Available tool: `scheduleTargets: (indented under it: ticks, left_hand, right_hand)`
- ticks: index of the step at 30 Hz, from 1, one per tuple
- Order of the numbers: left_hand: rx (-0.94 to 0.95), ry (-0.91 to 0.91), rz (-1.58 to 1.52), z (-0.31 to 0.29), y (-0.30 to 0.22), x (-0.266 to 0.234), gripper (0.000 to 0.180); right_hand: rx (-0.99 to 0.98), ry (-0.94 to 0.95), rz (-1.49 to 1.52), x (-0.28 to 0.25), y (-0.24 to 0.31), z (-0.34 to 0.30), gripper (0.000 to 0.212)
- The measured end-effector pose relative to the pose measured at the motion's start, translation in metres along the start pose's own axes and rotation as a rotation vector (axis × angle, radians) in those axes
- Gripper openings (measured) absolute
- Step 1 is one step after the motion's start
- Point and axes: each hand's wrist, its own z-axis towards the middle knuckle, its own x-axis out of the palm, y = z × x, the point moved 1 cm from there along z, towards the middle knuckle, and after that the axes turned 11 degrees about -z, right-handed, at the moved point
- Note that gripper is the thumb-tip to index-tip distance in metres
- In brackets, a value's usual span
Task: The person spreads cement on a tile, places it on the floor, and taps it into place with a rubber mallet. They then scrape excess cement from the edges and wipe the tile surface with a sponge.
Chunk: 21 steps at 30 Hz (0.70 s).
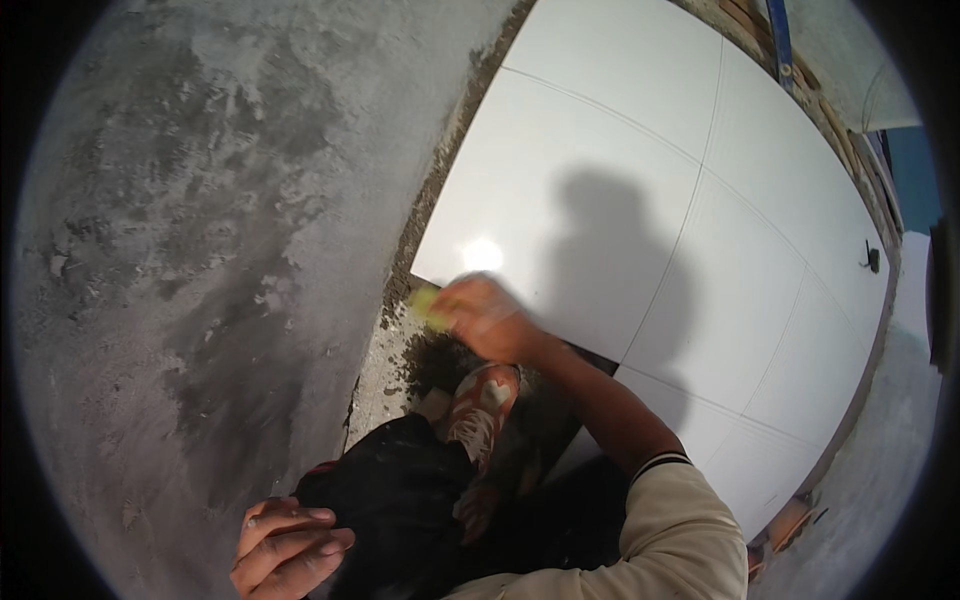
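My right hand (485, 318) is closed around a yellow-green sponge (432, 308), both smeared by motion. It is at the near left corner of a white floor tile (520, 200), above the tile's near edge and the rough strip beside it. A bright glint of light lies on the tile just beyond the knuckles. My left hand (290, 552) is at the lower left beside my dark-clad knee (390, 500). Its fingers are curled and pressed together, with nothing seen in them; its palm is hidden.
A mottled grey cement wall (190, 250) rises on the left. My mud-spattered foot (483, 400) stands on the rough floor strip (385, 370). Several white tiles extend right, under my shadow. A small dark object (873, 259) lies near their far right edge; a blue bar (779, 45) is beyond.
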Motion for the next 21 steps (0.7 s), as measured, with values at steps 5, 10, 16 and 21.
scheduleTargets:
  ticks: [5, 10, 16, 21]
  left_hand:
    - [0.031, 0.069, 0.053, -0.015, 0.005, -0.009, 0.056]
    - [0.085, 0.094, 0.019, -0.007, -0.002, 0.002, 0.057]
    - [0.107, 0.175, 0.066, -0.026, 0.016, -0.016, 0.059]
    - [0.207, 0.268, 0.002, -0.017, 0.032, -0.017, 0.064]
  right_hand:
    - [0.377, -0.528, -0.749, -0.114, -0.129, -0.046, 0.033]
    - [0.154, -0.256, -0.236, -0.021, -0.058, -0.061, 0.03]
    - [0.55, -0.564, -0.599, -0.077, -0.036, -0.141, 0.044]
    - [0.586, -0.475, -0.666, -0.064, -0.071, -0.193, 0.039]
